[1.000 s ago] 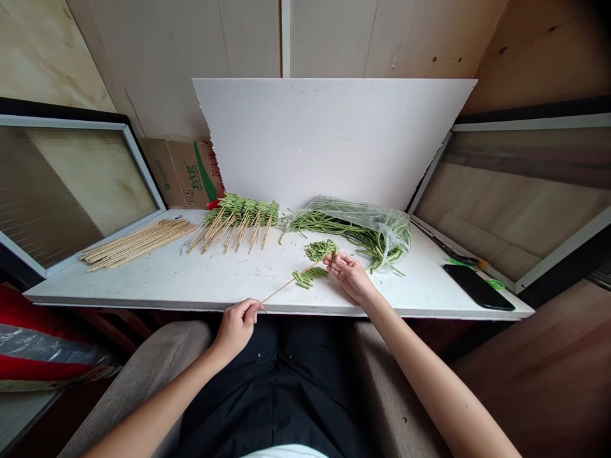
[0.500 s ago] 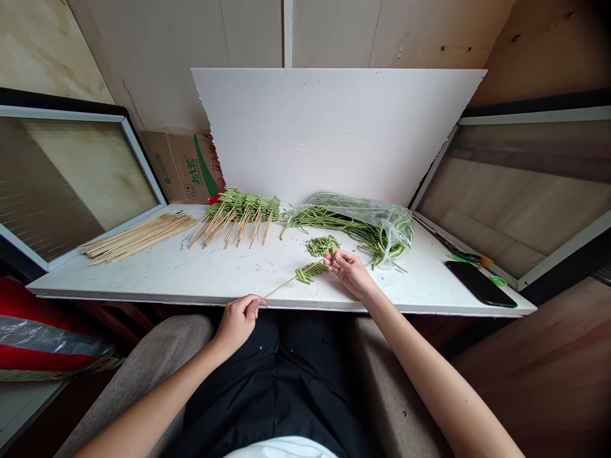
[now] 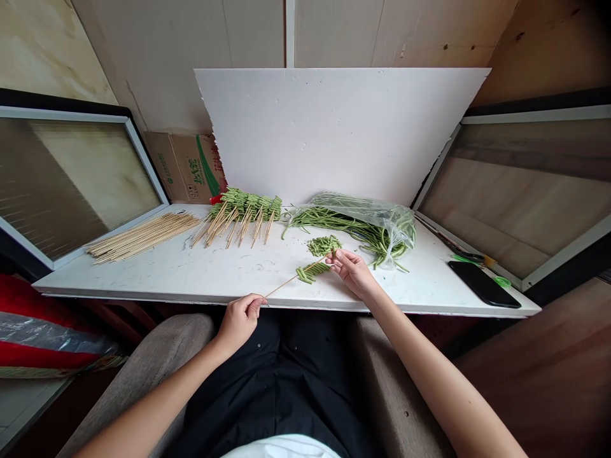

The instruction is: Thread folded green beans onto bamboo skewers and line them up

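Observation:
My left hand (image 3: 242, 320) is closed on the near end of a thin bamboo skewer (image 3: 282, 286), just over the table's front edge. The skewer slants up to the right, toward my right hand (image 3: 352, 272). The fingers of that hand pinch a short piece of green bean at the skewer's far tip, mostly hidden by the fingertips. A row of cut bean pieces (image 3: 306, 277) lies along and below the skewer; whether any are threaded on it I cannot tell. Behind them sits a small heap of cut bean pieces (image 3: 324, 245).
Loose bamboo skewers (image 3: 143, 237) lie at the left. Skewered beans (image 3: 251, 207) are stacked at the back, beside long beans in a clear plastic bag (image 3: 356, 207). A black phone (image 3: 483, 284) and scissors (image 3: 458, 249) lie at the right. A white board (image 3: 344, 133) stands behind.
The view has shifted very slightly. Both hands keep nearly the same place and hold, with the skewer still stretched between them.

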Available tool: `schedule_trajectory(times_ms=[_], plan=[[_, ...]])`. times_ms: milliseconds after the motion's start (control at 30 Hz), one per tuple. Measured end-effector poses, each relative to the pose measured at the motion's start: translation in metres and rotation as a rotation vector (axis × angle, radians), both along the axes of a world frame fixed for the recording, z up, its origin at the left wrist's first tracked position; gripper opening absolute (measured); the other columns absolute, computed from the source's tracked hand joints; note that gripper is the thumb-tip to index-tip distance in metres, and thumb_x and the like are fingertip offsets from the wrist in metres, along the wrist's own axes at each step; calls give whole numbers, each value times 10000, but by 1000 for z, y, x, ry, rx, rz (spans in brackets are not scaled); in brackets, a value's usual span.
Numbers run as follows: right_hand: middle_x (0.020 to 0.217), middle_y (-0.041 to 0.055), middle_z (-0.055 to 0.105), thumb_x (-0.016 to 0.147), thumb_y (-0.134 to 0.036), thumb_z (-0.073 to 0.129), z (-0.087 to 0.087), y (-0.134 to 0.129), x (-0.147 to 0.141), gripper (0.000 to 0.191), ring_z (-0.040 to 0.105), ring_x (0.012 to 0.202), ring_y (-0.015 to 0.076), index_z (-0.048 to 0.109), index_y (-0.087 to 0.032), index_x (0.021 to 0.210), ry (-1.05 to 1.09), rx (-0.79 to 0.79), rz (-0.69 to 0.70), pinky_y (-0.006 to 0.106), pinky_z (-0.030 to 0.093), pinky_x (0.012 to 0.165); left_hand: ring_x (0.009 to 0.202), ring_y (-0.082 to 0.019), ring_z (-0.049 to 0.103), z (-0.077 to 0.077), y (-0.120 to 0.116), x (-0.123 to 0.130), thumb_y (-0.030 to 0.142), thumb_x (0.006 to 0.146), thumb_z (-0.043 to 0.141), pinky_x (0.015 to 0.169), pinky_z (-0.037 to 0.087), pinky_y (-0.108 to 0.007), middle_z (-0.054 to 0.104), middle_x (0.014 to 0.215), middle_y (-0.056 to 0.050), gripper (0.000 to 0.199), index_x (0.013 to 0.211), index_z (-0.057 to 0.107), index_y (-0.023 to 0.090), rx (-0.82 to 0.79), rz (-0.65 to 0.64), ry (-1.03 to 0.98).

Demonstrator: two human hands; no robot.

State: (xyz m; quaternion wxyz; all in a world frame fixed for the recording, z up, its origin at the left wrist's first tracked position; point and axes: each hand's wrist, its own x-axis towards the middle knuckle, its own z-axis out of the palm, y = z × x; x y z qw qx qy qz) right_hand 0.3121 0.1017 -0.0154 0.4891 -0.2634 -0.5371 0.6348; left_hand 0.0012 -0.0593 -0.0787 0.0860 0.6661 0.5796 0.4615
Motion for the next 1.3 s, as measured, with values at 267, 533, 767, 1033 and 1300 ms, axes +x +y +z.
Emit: schedule_trajectory(times_ms=[267,533,767,1033,1300], plan=[[855,38,739,738,-520,927,0,3,-1,333,672,811,190,807,-231,854,11,-4,-70,333,565,787,528,-142,624,0,1,-2,255,1015,538,589,488,-238,701,624,-6,296,856,780,194,7,0,-9],[806,29,716,734,-532,924,-1,-1,-5,307,637,786,196,827,-251,810,-30,39,-94,344,550,757,542,-146,634,-2,-2,-1,239,1003,545,590,486,-241,704,627,-8,288,858,789,194,-20,-1,-11],[794,28,725,748,-513,926,-4,-1,-7,280,641,773,201,833,-256,808,-34,82,-115,364,546,768,522,-132,609,-1,-2,-1,237,1001,544,571,466,-230,688,611,-3,293,854,792,182,-14,1,-23],[816,45,768,740,-514,926,-5,-18,-25,292,660,726,204,835,-243,802,-191,218,-39,359,543,728,496,-108,550,3,-6,8,260,1014,552,539,419,-213,636,577,13,296,853,782,167,13,-22,-77],[878,48,772,787,-514,893,1,-40,-45,302,675,818,207,791,-229,786,-187,283,-9,353,534,782,493,-104,509,4,-10,15,312,1036,533,525,389,-216,583,569,20,328,852,761,164,-29,-37,-153]])
